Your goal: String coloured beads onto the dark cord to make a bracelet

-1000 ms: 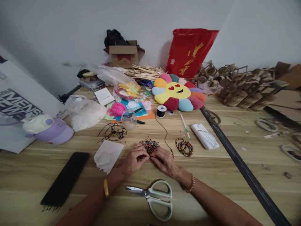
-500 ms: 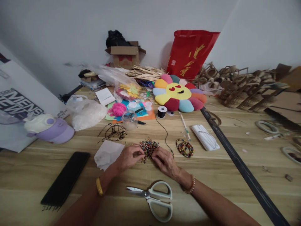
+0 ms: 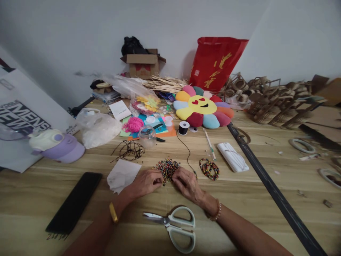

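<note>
A pile of small multicoloured beads (image 3: 168, 168) lies on the wooden table between my two hands. At its left edge my left hand (image 3: 149, 180) has its fingers curled and thumb drawn in; anything in them is too small to make out. My right hand (image 3: 187, 182) is closed at the pile's right edge, fingertips low against the beads, with their contents hidden. From a black spool (image 3: 183, 128), a thin dark cord (image 3: 189, 153) runs down behind my right hand. Beaded bracelets (image 3: 209, 169) lie to the right. Below my hands rest white-handled scissors (image 3: 170, 222), blades parted.
White paper (image 3: 123, 174) and a black case (image 3: 74, 202) lie left, with cord scraps (image 3: 129, 150) above. A clear jar (image 3: 147, 136), pink yarn (image 3: 134, 124) and a flower cushion (image 3: 202, 106) stand behind. A white power bank-like block (image 3: 232, 157) lies right.
My left hand has turned slightly and its fingers have curled in more at the pile. Some beads have spread to the left. My right hand is almost unmoved.
</note>
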### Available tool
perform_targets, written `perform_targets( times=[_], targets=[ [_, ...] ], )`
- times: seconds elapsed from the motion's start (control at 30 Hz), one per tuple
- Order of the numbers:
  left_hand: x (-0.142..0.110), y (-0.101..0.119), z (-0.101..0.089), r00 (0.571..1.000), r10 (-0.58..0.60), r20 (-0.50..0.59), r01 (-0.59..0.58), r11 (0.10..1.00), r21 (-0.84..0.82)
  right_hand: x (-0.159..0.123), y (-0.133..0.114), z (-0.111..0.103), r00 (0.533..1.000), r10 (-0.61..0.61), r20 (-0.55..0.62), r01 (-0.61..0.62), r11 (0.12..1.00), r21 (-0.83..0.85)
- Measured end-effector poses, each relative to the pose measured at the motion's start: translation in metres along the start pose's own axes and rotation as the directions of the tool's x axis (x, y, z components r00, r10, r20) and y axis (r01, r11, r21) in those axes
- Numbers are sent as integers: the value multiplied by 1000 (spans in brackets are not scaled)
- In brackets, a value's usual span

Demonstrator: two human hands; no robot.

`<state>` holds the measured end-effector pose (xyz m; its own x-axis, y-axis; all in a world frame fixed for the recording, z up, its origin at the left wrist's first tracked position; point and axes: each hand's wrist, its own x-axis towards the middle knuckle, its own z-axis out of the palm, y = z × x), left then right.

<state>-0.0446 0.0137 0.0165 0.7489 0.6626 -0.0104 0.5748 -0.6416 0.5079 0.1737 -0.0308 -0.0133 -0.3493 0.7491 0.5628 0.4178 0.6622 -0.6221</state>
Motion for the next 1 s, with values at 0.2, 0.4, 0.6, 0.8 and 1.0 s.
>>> perform_targets(
  times=[0.2,0.4,0.6,0.8,1.0],
  targets=[
    [1,-5,14,996,41,-75,-42,999,-12,0,0,1,1000,-4,8,4,1000,5],
    [2,-5,15,992,68,-104,-71,997,-26,1,-1,0,1000,-3,4,3,1000,9],
    [2,-5,5,991,101,-83,-107,992,-73,2,-2,-1,1000,10,5,-10,1000,6],
    [-1,1,2,991,130,-29,-131,990,-48,1,-2,-1,1000,21,14,-21,1000,14],
    [-1,2,3,992,127,-10,-127,992,-7,1,-2,-1,1000,15,10,-15,1000,24]
  ],
)
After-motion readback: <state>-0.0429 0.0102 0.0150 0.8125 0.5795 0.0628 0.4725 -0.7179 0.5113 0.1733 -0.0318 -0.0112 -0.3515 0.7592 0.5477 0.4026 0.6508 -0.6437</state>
